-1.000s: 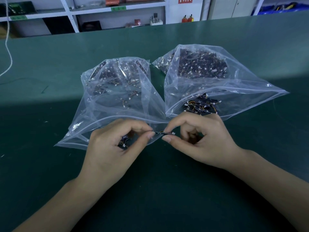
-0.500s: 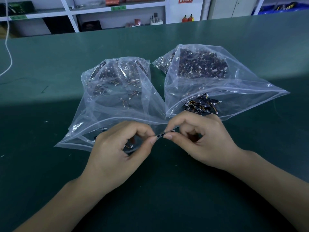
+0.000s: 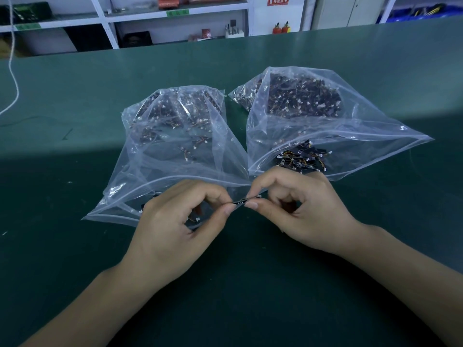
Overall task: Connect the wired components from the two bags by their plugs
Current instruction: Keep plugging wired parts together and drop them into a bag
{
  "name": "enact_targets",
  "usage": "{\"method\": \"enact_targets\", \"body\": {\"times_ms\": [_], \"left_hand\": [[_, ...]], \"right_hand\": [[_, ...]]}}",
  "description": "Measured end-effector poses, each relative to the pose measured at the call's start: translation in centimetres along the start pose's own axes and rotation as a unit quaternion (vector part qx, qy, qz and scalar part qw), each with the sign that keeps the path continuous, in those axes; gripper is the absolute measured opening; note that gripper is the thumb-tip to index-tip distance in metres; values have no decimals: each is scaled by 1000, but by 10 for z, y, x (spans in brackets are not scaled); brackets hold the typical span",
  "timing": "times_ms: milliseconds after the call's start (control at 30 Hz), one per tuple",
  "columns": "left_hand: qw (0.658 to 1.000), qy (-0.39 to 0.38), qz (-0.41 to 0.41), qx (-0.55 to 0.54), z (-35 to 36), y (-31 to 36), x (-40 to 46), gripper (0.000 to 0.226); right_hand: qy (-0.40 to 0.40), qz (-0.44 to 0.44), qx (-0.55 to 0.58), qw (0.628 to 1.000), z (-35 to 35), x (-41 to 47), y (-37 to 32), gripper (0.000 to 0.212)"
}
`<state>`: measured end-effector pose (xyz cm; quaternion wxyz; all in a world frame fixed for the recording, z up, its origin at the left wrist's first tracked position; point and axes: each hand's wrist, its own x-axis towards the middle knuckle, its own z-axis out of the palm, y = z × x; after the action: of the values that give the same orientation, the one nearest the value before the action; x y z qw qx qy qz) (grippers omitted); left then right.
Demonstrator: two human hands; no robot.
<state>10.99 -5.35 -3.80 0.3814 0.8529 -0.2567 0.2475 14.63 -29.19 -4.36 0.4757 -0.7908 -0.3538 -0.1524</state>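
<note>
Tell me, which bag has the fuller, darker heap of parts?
The right bag: its far end holds a dense dark heap; the left bag holds sparser parts.

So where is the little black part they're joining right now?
The small black component sits low in the head view's centre, pinched between the left hand and right hand, just before the two bags' mouths.
</note>
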Motion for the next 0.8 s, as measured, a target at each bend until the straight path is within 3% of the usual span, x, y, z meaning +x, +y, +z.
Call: {"method": "enact_targets", "body": {"times_ms": [467, 667, 800], "left_hand": [[999, -8, -31, 18, -2, 2, -1, 19], [997, -38, -20, 64, -4, -2, 2, 32], [993, -55, -32, 102, -5, -5, 4, 28]], "right_hand": [[-13, 32, 30, 999, -9, 2, 2, 10], [-23, 104, 1, 994, -30, 8, 20, 15], [-3, 167, -14, 986, -40, 10, 31, 15]]}}
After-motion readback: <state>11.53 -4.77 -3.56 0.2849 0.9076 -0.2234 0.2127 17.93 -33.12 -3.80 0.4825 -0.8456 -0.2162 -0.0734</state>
